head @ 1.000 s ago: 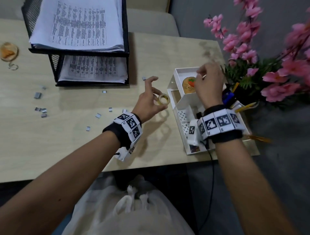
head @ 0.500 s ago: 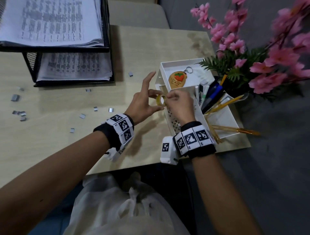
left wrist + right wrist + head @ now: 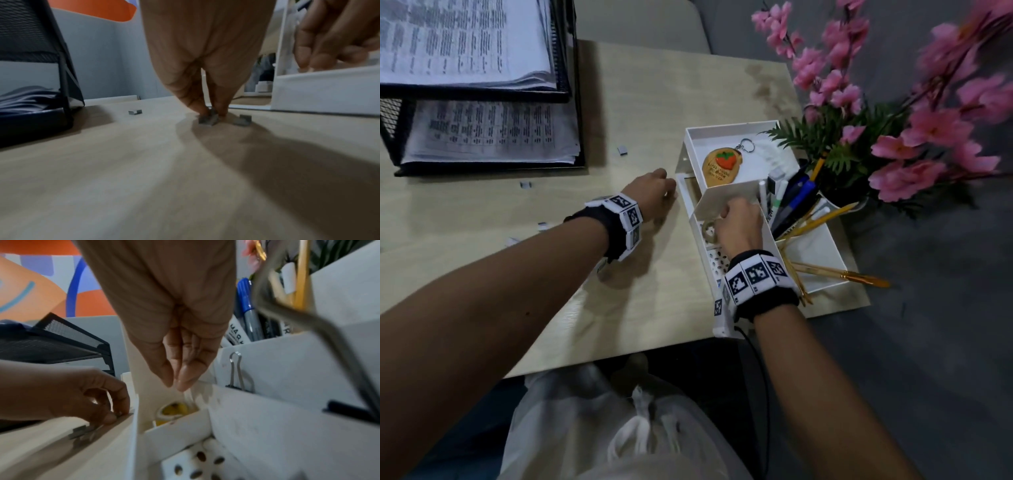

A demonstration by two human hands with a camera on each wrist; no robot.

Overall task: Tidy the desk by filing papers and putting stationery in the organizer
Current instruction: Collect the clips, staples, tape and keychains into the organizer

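A yellow tape roll lies in a small compartment of the white organizer. My right hand hangs just above it, fingers straight and close together, with nothing seen between them. Just left of the organizer, my left hand is down on the desk, thumb and finger pinching a small grey staple block. Another staple block lies right beside it, and a third farther left.
A black mesh paper tray with stacked papers stands at the back left. Loose staple blocks dot the desk. The organizer also holds a keychain, markers, gold pencils and a binder clip. Pink flowers crowd its right side.
The tape roll passed from my left hand to my right, which carried it down into the organizer compartment. My left hand dropped to the desk and pinched a staple block.
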